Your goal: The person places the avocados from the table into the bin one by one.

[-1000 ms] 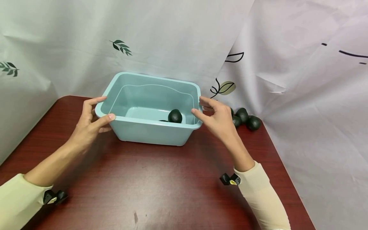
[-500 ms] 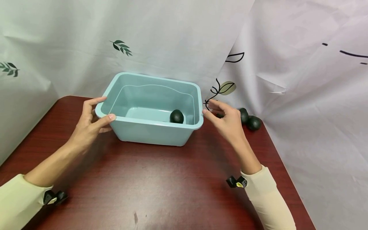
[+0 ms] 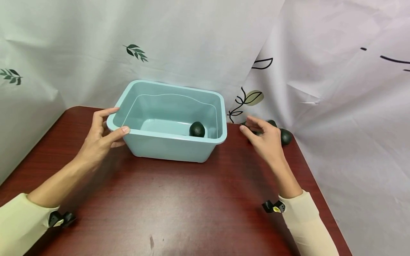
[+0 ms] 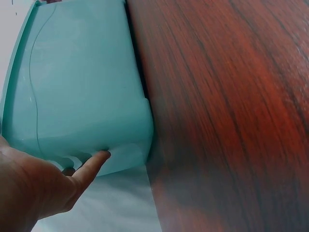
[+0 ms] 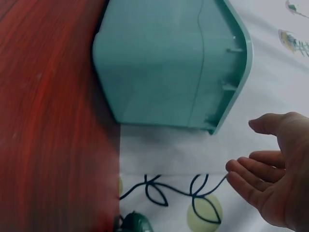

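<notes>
A pale blue plastic bin [image 3: 169, 147] stands at the back of the table. My left hand [image 3: 100, 138] grips its left front corner, thumb over the rim and fingers against the outer wall; the left wrist view shows a fingertip touching the end wall [image 4: 91, 125]. One dark green avocado [image 3: 196, 129] lies on the bin's floor near the right end. Right of the bin, apart from it, my right hand [image 3: 264, 137] is in the air with relaxed fingers and nothing in them. Behind it sit several dark avocados [image 3: 286, 137], partly hidden by the hand; one avocado [image 5: 136, 222] shows in the right wrist view.
The table [image 3: 179, 202] is dark red wood with a worn mark near the front. White cloth [image 3: 192, 42] with printed leaves hangs close behind the bin and along the table's right side. Each sleeve carries a small black wrist camera [image 3: 272, 207].
My right hand has left the bin's right rim and moved right toward the avocados. The avocado in the bin has shifted slightly right. My left hand stays at the corner.
</notes>
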Demonstrator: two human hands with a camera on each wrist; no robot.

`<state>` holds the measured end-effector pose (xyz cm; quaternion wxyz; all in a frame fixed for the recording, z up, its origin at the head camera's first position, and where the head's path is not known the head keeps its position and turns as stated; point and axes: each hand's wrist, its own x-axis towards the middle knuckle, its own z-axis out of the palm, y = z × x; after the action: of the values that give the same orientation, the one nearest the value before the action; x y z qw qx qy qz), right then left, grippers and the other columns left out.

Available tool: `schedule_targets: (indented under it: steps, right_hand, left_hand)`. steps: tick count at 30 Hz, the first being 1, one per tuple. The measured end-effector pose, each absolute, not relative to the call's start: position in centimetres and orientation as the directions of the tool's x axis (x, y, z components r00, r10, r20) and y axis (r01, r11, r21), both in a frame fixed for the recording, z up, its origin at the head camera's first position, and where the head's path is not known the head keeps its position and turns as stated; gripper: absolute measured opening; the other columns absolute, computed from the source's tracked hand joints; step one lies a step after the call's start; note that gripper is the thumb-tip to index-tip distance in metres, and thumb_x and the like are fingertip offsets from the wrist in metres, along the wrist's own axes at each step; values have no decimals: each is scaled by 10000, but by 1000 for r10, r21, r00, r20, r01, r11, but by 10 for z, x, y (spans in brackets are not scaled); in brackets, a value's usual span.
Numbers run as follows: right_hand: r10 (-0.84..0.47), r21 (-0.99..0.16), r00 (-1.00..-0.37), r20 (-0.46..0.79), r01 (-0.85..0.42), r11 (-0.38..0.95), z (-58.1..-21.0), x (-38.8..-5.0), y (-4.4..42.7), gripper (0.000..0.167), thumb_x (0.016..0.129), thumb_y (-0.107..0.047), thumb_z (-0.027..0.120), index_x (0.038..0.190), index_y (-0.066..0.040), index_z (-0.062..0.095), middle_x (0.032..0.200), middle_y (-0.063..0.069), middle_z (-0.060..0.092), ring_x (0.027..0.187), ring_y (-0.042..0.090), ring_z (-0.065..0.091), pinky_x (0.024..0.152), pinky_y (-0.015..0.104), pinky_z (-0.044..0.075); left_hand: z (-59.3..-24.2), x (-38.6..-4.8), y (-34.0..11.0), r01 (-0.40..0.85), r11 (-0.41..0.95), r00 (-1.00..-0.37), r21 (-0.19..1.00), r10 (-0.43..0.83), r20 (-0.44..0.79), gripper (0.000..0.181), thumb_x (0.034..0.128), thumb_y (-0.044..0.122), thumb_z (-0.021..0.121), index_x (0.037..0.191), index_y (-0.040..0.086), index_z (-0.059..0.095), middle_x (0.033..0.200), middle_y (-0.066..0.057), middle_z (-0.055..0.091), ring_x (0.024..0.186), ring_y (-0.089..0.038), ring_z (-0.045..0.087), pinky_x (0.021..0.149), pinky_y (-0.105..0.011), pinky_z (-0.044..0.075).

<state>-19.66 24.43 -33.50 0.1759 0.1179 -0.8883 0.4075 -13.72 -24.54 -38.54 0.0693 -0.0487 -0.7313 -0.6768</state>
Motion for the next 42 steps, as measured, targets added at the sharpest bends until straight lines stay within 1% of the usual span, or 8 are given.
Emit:
schedule_targets:
  steps: [6, 12, 13, 15, 20, 23, 29, 42]
  right_hand:
    - [-38, -677, -925, 379, -304, 670, -342, -199, 260, 439, 1043, -322, 849, 1412, -93, 788, 1296, 148, 837, 1181, 310, 827, 1043, 467, 656]
    - [-17, -664, -948, 318, -236, 710, -351, -208, 279, 500, 1067, -387, 815, 1452, -73, 755, 1334, 174, 821, 1217, 331, 820, 1002, 278, 647]
    - [-14, -660, -951, 310, -226, 717, -353, -210, 283, 511, 1073, -396, 805, 1464, -72, 746, 1344, 178, 816, 1228, 338, 817, 1003, 270, 645]
    - [-3, -653, -955, 297, -205, 729, -357, -214, 289, 524, 1082, -404, 788, 1485, -72, 732, 1362, 184, 809, 1242, 349, 811, 1019, 302, 649]
    - [23, -637, -963, 269, -160, 754, -366, -224, 302, 548, 1086, -402, 772, 1508, -57, 712, 1380, 195, 799, 1263, 359, 802, 1085, 505, 629]
    - [27, -631, -969, 246, -138, 763, -370, -229, 308, 560, 1074, -374, 788, 1510, -33, 702, 1401, 223, 782, 1280, 385, 791, 1105, 556, 615]
    - [31, -612, -981, 190, -94, 785, -374, -236, 318, 602, 1060, -291, 806, 1545, 26, 643, 1473, 277, 726, 1342, 453, 743, 1134, 603, 596]
    - [45, -584, -984, 174, -66, 809, -383, -247, 329, 621, 1058, -282, 797, 1548, 57, 624, 1491, 306, 702, 1370, 482, 714, 1189, 609, 557]
  left_hand:
    - [-385, -138, -246, 163, 92, -986, 982, -28, 166, 695, 1115, 148, 709, 1667, 375, 352, 1493, 113, 461, 1173, -75, 657, 826, -188, 640]
    - [-386, -138, -246, 164, 110, -985, 980, -34, 168, 704, 1116, 149, 707, 1674, 377, 345, 1469, 103, 469, 1175, -65, 653, 824, -183, 645]
    - [-386, -138, -246, 164, 111, -985, 980, -33, 168, 705, 1116, 149, 708, 1675, 377, 344, 1469, 104, 468, 1176, -64, 653, 824, -181, 645]
    - [-386, -138, -246, 166, 115, -985, 979, -31, 171, 706, 1117, 152, 707, 1678, 374, 341, 1469, 103, 468, 1178, -62, 653, 824, -178, 643]
    - [-386, -138, -246, 160, 110, -986, 981, -30, 164, 705, 1115, 160, 713, 1676, 374, 345, 1491, 113, 461, 1189, -59, 653, 833, -188, 646]
    - [-386, -138, -246, 149, 111, -987, 983, -37, 154, 706, 1112, 166, 719, 1672, 380, 345, 1507, 125, 453, 1195, -59, 652, 836, -197, 647]
    - [-386, -138, -245, 141, 113, -988, 984, -46, 147, 703, 1112, 166, 716, 1668, 382, 342, 1512, 124, 450, 1200, -60, 643, 829, -199, 647]
    - [-386, -139, -245, 151, 109, -987, 983, -38, 156, 710, 1109, 170, 722, 1673, 373, 340, 1525, 107, 440, 1209, -69, 641, 835, -202, 649]
